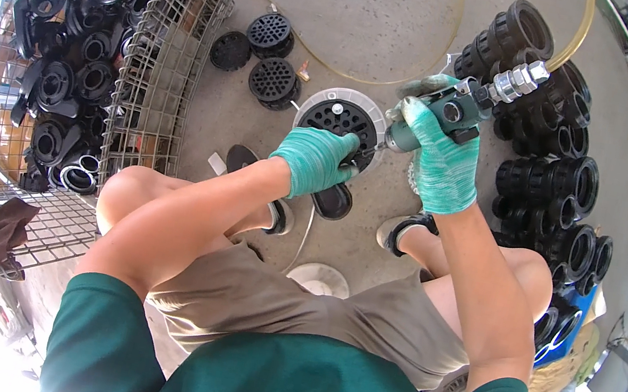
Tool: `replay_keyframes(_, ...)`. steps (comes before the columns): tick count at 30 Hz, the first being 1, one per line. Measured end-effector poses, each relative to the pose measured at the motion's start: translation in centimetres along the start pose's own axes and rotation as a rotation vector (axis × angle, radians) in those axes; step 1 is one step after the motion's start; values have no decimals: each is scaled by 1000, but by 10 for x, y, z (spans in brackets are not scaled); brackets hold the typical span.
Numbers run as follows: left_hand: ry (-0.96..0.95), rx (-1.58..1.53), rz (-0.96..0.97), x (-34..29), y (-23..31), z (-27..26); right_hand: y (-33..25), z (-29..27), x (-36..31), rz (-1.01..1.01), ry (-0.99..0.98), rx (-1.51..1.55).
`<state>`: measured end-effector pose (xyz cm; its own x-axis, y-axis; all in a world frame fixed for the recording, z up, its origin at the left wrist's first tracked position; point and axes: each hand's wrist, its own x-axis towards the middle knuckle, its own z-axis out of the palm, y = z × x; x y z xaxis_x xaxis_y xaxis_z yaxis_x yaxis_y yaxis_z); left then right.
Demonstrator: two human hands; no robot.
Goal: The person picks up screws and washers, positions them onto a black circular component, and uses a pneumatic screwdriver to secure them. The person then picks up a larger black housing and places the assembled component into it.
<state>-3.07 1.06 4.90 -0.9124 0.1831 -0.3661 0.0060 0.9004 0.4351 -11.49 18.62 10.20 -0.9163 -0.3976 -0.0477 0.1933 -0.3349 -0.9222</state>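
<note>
My right hand [446, 152], in a green-and-white knit glove, grips a green air drill [451, 107] held on its side, its nose pointing left and down. The thin bit reaches the right edge of a round black perforated part [340, 117]. That part sits on a light grey round stand [316, 97] on the floor in front of me. Closed at the part's near right edge, close to the bit, is my gloved left hand [313, 161]; its fingertips partly hide what they hold. A black oblong piece [332, 200] shows just below that hand.
Three black perforated round parts [272, 79] lie left of the stand. A wire basket [159, 76] full of black ring-shaped fittings [65, 85] stands farther left. Stacked black ribbed fittings [539, 181] line the right. A yellowish air hose [401, 85] curves over the floor.
</note>
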Motion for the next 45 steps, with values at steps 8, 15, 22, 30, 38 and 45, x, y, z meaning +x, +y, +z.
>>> replay_keyframes(8, 16, 18, -28, -1, 5, 0, -2, 1, -1, -19, 0, -7)
replay_keyframes(15, 95, 49, -36, -3, 7, 9, 0, 4, -2, -54, -5, -60)
replay_keyframes(22, 140, 60, 7, -3, 12, 15, -4, 3, -3, -24, 16, -9)
replay_keyframes(30, 413, -320, 9, -7, 6, -3, -54, 1, 0, -29, 56, -93)
replay_keyframes(38, -17, -1469, -118, -15, 3, -44, -31, -2, -20, 277, -151, -332)
replay_keyframes(45, -58, -1622, -98, -19, 11, -36, -11, 0, -26, 90, -212, -452)
